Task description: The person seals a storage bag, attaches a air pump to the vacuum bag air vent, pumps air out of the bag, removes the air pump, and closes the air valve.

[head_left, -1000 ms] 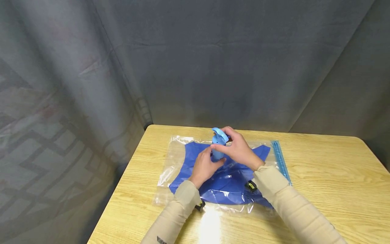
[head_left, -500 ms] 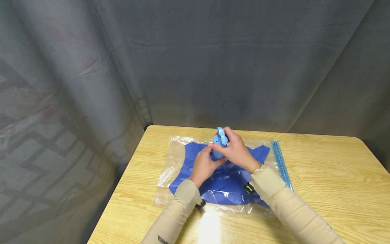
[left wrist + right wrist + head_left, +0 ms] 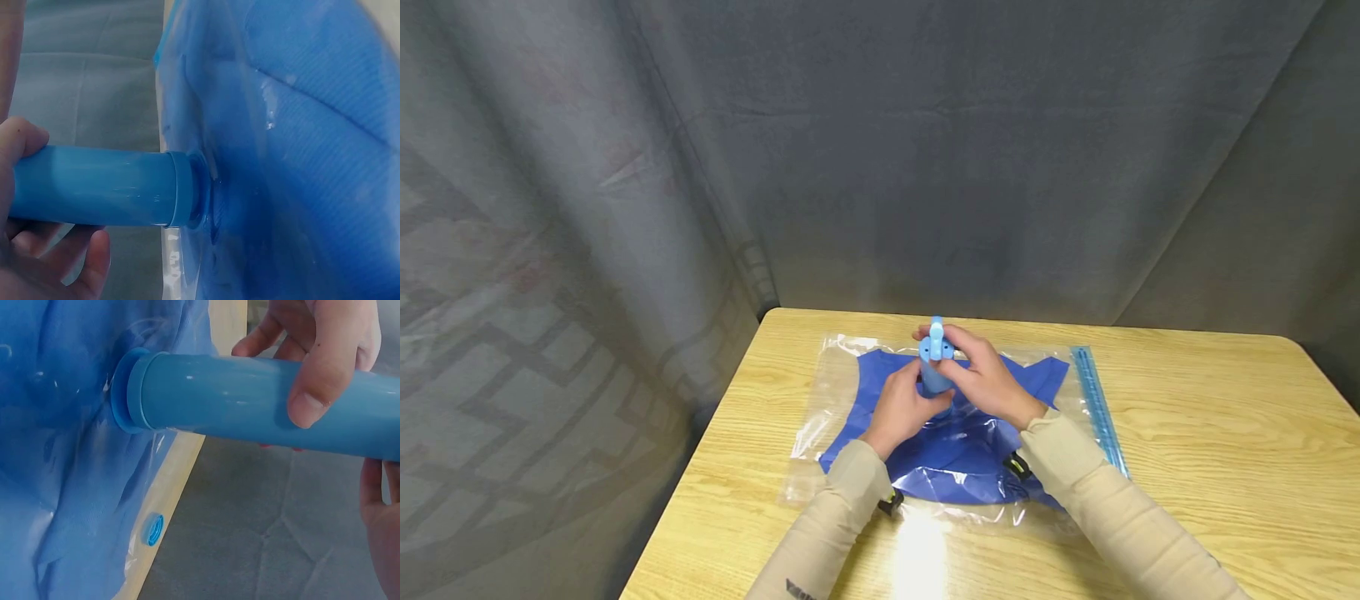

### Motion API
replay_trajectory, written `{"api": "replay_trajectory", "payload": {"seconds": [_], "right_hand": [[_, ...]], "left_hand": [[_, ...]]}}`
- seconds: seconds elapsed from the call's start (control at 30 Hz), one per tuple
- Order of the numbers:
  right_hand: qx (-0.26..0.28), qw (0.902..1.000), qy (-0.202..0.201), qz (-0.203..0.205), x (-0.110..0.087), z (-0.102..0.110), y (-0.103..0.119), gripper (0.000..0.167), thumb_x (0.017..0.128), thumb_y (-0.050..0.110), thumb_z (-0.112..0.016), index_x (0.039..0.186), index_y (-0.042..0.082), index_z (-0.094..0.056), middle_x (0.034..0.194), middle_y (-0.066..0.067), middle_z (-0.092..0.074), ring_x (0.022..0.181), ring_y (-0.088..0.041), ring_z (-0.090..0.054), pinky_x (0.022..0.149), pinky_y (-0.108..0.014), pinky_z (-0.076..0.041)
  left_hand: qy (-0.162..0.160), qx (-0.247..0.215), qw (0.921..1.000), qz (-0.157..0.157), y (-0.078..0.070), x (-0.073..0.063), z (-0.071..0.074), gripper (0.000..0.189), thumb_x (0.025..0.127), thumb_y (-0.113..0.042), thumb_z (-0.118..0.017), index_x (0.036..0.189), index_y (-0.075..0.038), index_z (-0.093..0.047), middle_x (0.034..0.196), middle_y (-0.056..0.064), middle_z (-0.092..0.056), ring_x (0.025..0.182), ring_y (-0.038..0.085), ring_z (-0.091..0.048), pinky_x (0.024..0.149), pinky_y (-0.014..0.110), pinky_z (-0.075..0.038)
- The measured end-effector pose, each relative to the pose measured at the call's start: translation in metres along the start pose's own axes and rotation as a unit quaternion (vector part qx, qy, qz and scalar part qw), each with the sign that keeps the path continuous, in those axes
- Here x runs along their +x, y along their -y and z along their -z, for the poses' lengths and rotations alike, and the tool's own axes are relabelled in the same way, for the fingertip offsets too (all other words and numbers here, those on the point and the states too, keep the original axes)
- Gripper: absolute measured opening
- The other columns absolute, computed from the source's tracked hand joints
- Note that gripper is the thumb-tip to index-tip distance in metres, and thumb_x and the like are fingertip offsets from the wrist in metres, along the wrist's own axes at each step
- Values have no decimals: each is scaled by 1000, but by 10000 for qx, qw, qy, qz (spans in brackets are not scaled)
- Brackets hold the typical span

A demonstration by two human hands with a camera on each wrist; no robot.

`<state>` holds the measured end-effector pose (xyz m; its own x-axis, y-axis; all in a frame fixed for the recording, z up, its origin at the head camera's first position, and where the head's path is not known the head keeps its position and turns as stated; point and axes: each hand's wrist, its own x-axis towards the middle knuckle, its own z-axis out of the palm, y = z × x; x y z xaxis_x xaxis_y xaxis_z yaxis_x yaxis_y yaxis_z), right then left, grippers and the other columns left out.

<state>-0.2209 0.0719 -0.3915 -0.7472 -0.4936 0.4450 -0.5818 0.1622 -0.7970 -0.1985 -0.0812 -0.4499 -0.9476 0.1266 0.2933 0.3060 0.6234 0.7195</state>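
Observation:
A light-blue hand pump [image 3: 934, 379] stands upright on a clear plastic storage bag [image 3: 812, 417] with folded blue cloth [image 3: 947, 458] inside. Low on the barrel, my left hand [image 3: 901, 408] grips it with thumb and fingers curled round. My right hand [image 3: 988, 379] holds the pump's top end below its handle [image 3: 936, 333], its fingers passing behind and the thumb in front. In the left wrist view, the foot of the pump barrel [image 3: 94, 187] presses against a round blue valve [image 3: 199, 187] in the bag. Part of the right hand's fingers is hidden.
A small round blue cap [image 3: 153, 529] lies near the edge in the right wrist view. The bag's blue zip strip [image 3: 1101, 408] runs along its right side. Wooden table [image 3: 1217, 433] extends to the right, and a grey curtain [image 3: 1000, 167] hangs behind it.
The pump's handle has turned from an angled position to line up front to back. My right hand's fingers have shifted left round the top. The left hand stays nearly still.

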Motion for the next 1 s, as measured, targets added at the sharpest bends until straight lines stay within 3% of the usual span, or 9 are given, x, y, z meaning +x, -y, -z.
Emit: {"api": "replay_trajectory", "payload": {"seconds": [0.13, 0.33, 0.57, 0.8, 1.0], "right_hand": [[-122, 9999, -32, 22, 1, 1, 1, 38, 90, 3, -58, 128, 6, -59, 124, -10, -66, 122, -26, -58, 104, -32, -43], [-258, 9996, -137, -38, 3, 1, 1, 31, 90, 7, -63, 121, 11, -62, 117, -4, -68, 106, -13, -62, 92, -35, -50], [-685, 9961, -468, -308, 5, -1, 1, 24, 86, 15, -70, 106, 9, -58, 98, -5, -66, 91, -17, -61, 83, -37, -51], [-914, 9898, -694, -849, 6, -2, 4, 37, 80, 25, -77, 102, 9, -51, 93, -7, -63, 87, -23, -60, 78, -40, -50], [-1045, 9862, -793, -1009, 7, -2, 7, 45, 76, 28, -80, 101, 8, -48, 91, -10, -63, 81, -23, -59, 70, -34, -49]], "left_hand": [[29, 5, 9999, 102, 0, 0, 1, 41, 77, -28, -77, 112, -13, -63, 103, 7, -73, 93, 20, -68, 81, 33, -54], [17, -23, 9999, 165, 1, 0, 0, 41, 78, -27, -77, 113, -13, -63, 105, 7, -72, 95, 21, -68, 83, 34, -53], [-55, -87, 9999, 129, 2, -2, -3, 48, 80, -31, -75, 123, -13, -60, 113, 9, -71, 102, 23, -67, 88, 37, -53], [-468, 154, 9988, -22, 1, -4, -8, 52, 80, -38, -77, 120, -10, -60, 114, 8, -68, 104, 24, -66, 89, 37, -53], [-486, 346, 9981, -122, 2, -2, -6, 49, 79, -38, -77, 117, -10, -62, 111, 8, -70, 100, 24, -67, 86, 37, -53]]}}
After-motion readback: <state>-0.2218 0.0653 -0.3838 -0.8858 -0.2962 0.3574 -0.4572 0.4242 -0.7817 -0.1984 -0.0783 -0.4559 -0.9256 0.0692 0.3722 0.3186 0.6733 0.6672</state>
